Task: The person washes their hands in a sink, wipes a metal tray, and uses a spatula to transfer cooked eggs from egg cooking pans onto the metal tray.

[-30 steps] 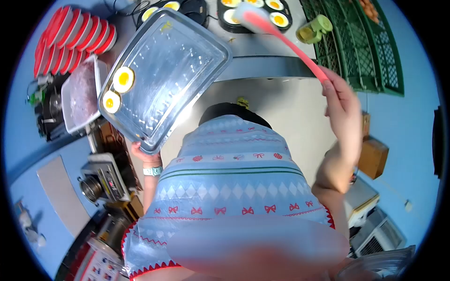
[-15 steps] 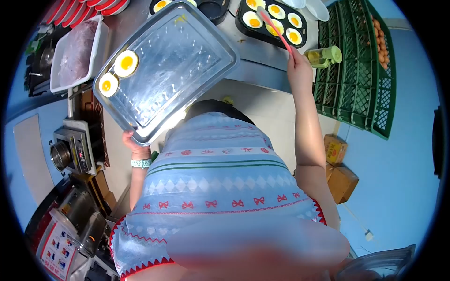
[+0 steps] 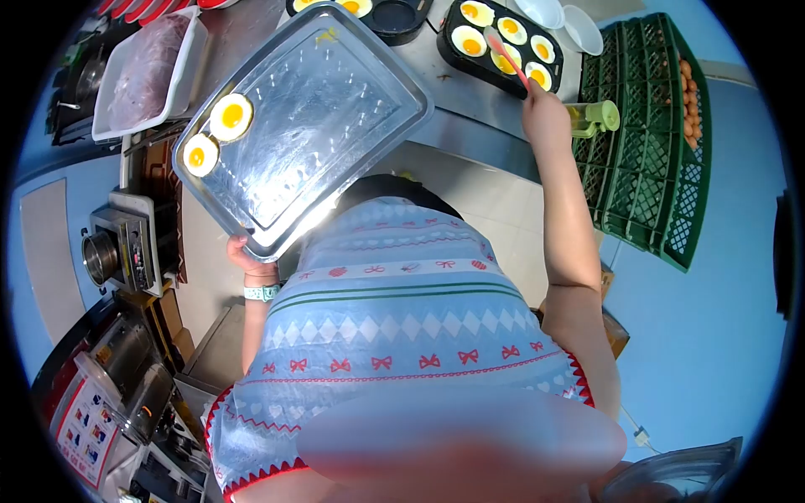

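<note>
My left hand grips the near corner of a large metal tray, held at an angle in front of me. Two fried eggs lie near its left edge, a larger one and a smaller one. In my right hand is a pink spatula, closed in my fingers by the handle. Its head is over a black egg pan, close to the fried egg in the front middle hollow. Several round fried eggs fill the pan's hollows.
Another black egg pan stands behind the tray, partly hidden by it. A green-lidded oil bottle is right of my right hand, beside green crates with brown eggs. White bowls sit behind. At left is a white tub holding a plastic bag.
The view has shifted slightly. The spatula's head has moved a little nearer the front middle egg in the pan. My left hand still holds the tray, and both eggs on it have stayed put.
</note>
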The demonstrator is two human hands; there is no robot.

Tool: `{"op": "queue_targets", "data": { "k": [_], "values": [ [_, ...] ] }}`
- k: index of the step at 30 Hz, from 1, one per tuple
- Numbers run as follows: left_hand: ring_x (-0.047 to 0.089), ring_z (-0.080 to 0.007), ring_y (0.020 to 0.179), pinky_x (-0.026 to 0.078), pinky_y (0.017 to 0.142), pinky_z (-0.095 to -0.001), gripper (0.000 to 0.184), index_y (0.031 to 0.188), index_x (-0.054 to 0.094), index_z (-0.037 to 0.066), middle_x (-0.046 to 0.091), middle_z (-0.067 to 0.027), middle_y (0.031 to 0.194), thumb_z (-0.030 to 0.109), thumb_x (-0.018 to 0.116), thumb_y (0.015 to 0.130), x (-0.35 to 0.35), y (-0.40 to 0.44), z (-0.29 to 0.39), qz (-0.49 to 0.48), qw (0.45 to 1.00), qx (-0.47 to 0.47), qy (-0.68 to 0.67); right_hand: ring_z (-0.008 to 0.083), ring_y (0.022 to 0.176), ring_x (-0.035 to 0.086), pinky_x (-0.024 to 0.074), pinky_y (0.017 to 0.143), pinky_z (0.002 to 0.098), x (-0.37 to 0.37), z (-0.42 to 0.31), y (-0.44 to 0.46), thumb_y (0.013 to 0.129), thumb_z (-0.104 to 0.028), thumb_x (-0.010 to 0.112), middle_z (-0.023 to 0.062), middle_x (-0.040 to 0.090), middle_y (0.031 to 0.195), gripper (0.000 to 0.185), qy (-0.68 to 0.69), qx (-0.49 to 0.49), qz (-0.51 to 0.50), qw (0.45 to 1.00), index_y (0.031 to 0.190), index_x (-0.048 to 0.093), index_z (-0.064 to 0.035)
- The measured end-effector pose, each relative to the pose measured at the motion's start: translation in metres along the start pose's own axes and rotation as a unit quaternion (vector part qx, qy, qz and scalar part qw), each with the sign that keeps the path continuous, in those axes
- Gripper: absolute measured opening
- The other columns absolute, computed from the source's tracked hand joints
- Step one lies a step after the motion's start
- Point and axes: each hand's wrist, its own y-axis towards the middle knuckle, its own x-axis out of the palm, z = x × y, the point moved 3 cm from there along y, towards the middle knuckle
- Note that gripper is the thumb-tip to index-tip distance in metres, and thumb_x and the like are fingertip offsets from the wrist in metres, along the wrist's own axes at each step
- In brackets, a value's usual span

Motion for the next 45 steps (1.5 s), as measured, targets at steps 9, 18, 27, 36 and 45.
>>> {"op": "queue_targets", "data": {
  "k": [9,18,27,36,45],
  "values": [
    [0.059,-0.0316,0.09,0.049,0.083,-0.0408,0.043,0.093,0.057,-0.002,0.06,-0.0139,0.093,0.021,0.053,0.058,0.024,-0.01,0.004,-0.015,1.0,0.009,-0.003,0.0134,0.058,0.055,0.0496,0.056,0.0299,-0.003,0.024,-0.005,0.086,-0.022,0.051,0.0017,0.056,0.067,0.033,0.355,0.288,-0.215,0.863,0.114,0.064,-0.0075],
    [0.059,-0.0322,0.089,0.049,0.083,-0.0414,0.044,0.095,0.057,-0.003,0.061,-0.0141,0.094,0.02,0.053,0.057,0.005,0.004,0.006,-0.015,1.0,0.006,-0.012,0.0095,0.057,0.047,0.048,0.053,0.0262,0.052,0.003,-0.044,0.091,-0.019,0.048,-0.0015,0.05,0.073,0.03,0.572,0.341,-0.147,0.732,0.114,0.062,-0.0062],
    [0.059,-0.0306,0.086,0.048,0.08,-0.0391,0.039,0.089,0.058,-0.001,0.061,-0.0126,0.09,0.022,0.054,0.058,0.001,0.006,0.006,-0.008,1.0,0.009,0.0,0.0067,0.051,0.038,0.0407,0.048,0.0238,0.095,-0.032,-0.059,0.095,-0.017,0.044,-0.0019,0.045,0.072,0.032,0.711,0.38,-0.101,0.583,0.125,0.051,-0.0079],
    [0.059,-0.0302,0.085,0.049,0.078,-0.0386,0.038,0.087,0.057,-0.001,0.061,-0.0121,0.087,0.022,0.055,0.058,-0.005,0.014,0.009,-0.012,1.0,0.009,0.004,0.0059,0.051,0.035,0.0348,0.046,0.0201,0.117,-0.037,-0.055,0.096,-0.017,0.045,-0.0017,0.044,0.072,0.032,0.772,0.357,-0.087,0.519,0.127,0.05,-0.0091],
    [0.061,-0.0307,0.086,0.05,0.081,-0.039,0.038,0.089,0.058,-0.002,0.062,-0.0137,0.089,0.02,0.054,0.059,0.007,0.011,0.014,-0.031,1.0,0.0,-0.002,0.0045,0.051,0.034,0.0333,0.046,0.0179,0.123,-0.042,-0.07,0.098,-0.016,0.043,-0.0022,0.044,0.072,0.031,0.798,0.345,-0.074,0.488,0.127,0.049,-0.0096]
  ]
}}
